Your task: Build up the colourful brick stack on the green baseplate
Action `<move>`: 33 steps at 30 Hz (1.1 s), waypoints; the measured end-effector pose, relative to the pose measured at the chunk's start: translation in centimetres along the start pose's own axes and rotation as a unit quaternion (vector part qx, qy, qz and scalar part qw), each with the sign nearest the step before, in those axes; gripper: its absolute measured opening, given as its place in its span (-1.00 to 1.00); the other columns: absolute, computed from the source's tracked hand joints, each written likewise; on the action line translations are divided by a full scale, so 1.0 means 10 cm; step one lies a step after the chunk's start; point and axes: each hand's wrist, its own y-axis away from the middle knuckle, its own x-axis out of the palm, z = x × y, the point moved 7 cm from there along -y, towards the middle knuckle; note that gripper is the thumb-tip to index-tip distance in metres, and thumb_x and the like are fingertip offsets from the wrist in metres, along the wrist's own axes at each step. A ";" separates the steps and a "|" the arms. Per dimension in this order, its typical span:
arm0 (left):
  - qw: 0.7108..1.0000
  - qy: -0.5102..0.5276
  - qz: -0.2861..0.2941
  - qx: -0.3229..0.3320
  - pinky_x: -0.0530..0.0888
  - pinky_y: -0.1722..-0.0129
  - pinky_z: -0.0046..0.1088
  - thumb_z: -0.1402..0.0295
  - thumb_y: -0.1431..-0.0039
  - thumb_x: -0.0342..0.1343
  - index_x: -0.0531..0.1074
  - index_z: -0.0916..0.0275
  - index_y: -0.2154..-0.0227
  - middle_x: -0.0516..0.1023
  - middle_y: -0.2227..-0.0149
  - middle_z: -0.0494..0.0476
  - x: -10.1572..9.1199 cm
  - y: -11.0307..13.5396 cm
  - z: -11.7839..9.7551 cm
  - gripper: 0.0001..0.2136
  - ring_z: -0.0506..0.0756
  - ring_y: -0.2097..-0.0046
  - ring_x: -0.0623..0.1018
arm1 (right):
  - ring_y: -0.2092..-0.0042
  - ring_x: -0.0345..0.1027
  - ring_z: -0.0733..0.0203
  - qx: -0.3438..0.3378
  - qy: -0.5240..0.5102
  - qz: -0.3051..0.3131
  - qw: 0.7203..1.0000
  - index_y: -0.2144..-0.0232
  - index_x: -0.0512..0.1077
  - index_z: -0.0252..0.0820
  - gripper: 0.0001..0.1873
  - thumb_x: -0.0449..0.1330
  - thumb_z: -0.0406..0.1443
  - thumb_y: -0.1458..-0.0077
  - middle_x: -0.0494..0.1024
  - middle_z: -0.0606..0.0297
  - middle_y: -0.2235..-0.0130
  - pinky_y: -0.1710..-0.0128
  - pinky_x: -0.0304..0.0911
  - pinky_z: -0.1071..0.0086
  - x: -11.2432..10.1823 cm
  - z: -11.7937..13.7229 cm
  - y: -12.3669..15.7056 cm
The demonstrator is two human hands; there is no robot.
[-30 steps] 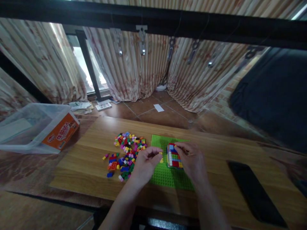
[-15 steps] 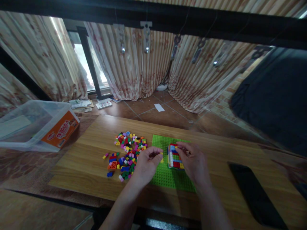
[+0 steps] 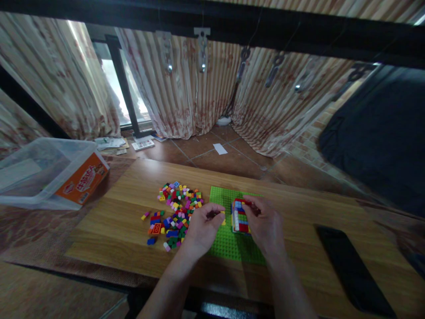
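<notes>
Striped, flower-patterned curtains (image 3: pixel 192 88) hang across the far side of the scene, above a tiled floor. Nearer stands the long wooden worktop (image 3: pixel 109 221), with a clear plastic box (image 3: pixel 40 201) bearing an orange label beyond its left end. On the worktop, right of centre, lies a green studded baseplate (image 3: pixel 229 250); well to its right is a flat black object (image 3: pixel 352 268). A scattered heap of loose bricks (image 3: pixel 179 217) in many colours covers the area left of the baseplate. The left hand (image 3: pixel 201 230) is between the two, over the baseplate's left edge, fingers curled and thumb close to the forefinger; whether it pinches a brick cannot be told. The right hand (image 3: pixel 268 226) bends over the right side of a multicoloured brick build (image 3: pixel 241 217) on the baseplate, its fingertips at the top; their grip is hidden. Small yellow bricks (image 3: pixel 223 219) show just beside the left thumb.
</notes>
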 end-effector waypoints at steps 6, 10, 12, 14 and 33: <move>1.000 -0.012 -0.002 -0.004 0.34 0.37 -0.47 0.44 0.04 0.20 0.56 0.26 0.48 0.52 0.50 0.02 0.01 0.01 0.00 -0.95 0.01 0.43 0.43 | 0.31 0.38 0.13 0.020 -0.008 0.002 1.000 0.24 0.57 -0.14 -0.76 0.19 -0.19 -0.09 0.57 0.19 0.29 0.27 0.32 0.22 -0.06 -0.04 -0.02; 1.000 -0.019 0.002 -0.005 0.33 0.37 -0.47 0.45 0.02 0.20 0.57 0.27 0.46 0.51 0.50 0.01 0.01 0.01 -0.01 -0.94 0.01 0.43 0.42 | 0.30 0.38 0.10 0.061 0.003 -0.025 0.998 0.27 0.59 -0.16 -0.71 0.18 -0.13 -0.09 0.58 0.17 0.30 0.22 0.32 0.19 -0.13 -0.13 -0.04; 1.000 -0.023 0.003 -0.005 0.33 0.37 -0.47 0.45 0.02 0.20 0.57 0.27 0.46 0.51 0.50 0.02 0.01 0.01 -0.01 -0.94 0.01 0.44 0.42 | 0.26 0.40 0.08 0.069 0.007 -0.019 0.997 0.28 0.59 -0.17 -0.70 0.19 -0.12 -0.08 0.60 0.15 0.28 0.17 0.31 0.16 -0.12 -0.17 -0.05; 1.000 -0.025 0.003 -0.007 0.33 0.37 -0.47 0.45 0.02 0.20 0.56 0.27 0.47 0.51 0.51 0.02 0.01 0.01 0.00 -0.95 0.01 0.43 0.43 | 0.23 0.42 0.06 0.075 0.007 -0.010 0.997 0.29 0.59 -0.16 -0.70 0.19 -0.11 -0.07 0.61 0.14 0.25 0.13 0.30 0.14 -0.08 -0.19 -0.05; 0.999 -0.052 0.013 -0.003 0.37 0.36 -0.50 0.47 -0.02 0.17 0.55 0.30 0.42 0.53 0.48 0.03 0.03 0.01 0.01 -0.92 0.01 0.40 0.48 | 0.22 0.45 0.08 0.094 -0.057 -0.025 0.994 0.42 0.60 -0.18 -0.78 0.27 -0.15 0.01 0.61 0.16 0.29 0.13 0.32 0.19 -0.02 -0.21 -0.07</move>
